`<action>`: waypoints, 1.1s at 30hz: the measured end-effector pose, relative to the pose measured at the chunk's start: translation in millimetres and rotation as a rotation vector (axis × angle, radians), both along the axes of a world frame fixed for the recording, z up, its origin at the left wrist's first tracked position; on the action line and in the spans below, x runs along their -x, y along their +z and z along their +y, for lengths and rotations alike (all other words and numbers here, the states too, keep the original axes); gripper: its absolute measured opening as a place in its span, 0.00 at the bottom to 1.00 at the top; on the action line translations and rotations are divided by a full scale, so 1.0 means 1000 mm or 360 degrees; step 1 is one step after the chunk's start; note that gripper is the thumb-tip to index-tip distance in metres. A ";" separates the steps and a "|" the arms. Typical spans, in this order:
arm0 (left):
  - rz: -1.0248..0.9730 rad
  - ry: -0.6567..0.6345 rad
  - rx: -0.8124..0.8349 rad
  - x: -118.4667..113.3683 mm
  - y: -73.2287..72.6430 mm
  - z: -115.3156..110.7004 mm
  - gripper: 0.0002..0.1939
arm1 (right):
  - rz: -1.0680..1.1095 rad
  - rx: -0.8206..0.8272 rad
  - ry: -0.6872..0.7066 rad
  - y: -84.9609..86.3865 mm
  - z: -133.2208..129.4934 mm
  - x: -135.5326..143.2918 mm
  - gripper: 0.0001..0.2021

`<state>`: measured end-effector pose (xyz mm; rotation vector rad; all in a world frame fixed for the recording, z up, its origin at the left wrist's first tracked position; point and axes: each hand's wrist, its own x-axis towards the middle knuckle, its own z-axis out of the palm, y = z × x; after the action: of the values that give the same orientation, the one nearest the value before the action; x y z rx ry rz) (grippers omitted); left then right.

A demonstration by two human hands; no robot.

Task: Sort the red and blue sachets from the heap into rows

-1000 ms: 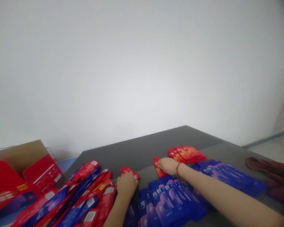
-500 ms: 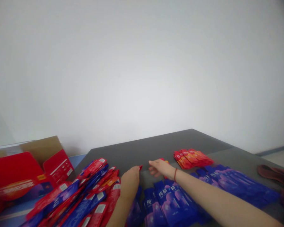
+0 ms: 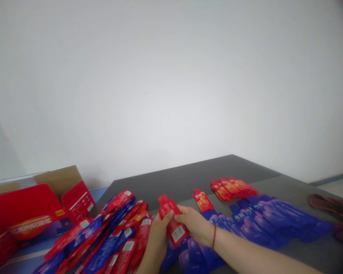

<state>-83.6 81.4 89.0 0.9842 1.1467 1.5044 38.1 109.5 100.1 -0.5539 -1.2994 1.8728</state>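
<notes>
Between my two hands is a red sachet [image 3: 175,224], its barcode side facing up and its narrow neck pointing away from me. My left hand [image 3: 159,232] grips its left edge with the thumb on top. On the opposite edge my right hand [image 3: 196,224], with a red cord at the wrist, pinches it too. Blue sachets [image 3: 194,253] lie beneath and in front of the hands. Just beyond my right hand a single red-orange sachet [image 3: 203,201] rests face up. Left of my left hand is a mixed heap of red and blue sachets [image 3: 111,236].
An open red carton [image 3: 31,217] stands at the left. On the grey table [image 3: 171,180], a row of red-orange sachets [image 3: 233,188] lies toward the back right, with overlapping blue sachets [image 3: 277,219] nearer. A dark brown item [image 3: 331,205] sits at the right edge.
My hands, apart before, have come together on the red sachet, which now shows its barcode side. My right hand has moved nearer, uncovering the single red-orange sachet on the table.
</notes>
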 end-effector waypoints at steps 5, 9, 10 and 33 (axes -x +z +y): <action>-0.0214 0.0121 0.0159 -0.001 -0.006 -0.004 0.21 | -0.0346 0.0041 0.0258 0.005 -0.026 -0.004 0.14; -0.0157 0.0180 0.0119 0.006 -0.012 0.000 0.24 | -0.0846 -0.0389 0.0170 0.017 -0.024 -0.014 0.08; -0.0160 0.0181 0.0090 0.007 -0.014 0.002 0.24 | -0.1068 -0.0605 0.0074 0.022 -0.018 -0.020 0.10; 0.2050 -0.0749 -0.0291 -0.054 -0.013 0.107 0.23 | -0.2823 -0.1613 -0.0332 -0.016 0.112 -0.091 0.18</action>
<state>-29.5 188.0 76.5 2.3035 1.4311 0.4779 129.3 221.3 84.5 -1.7112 -2.6828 -0.0930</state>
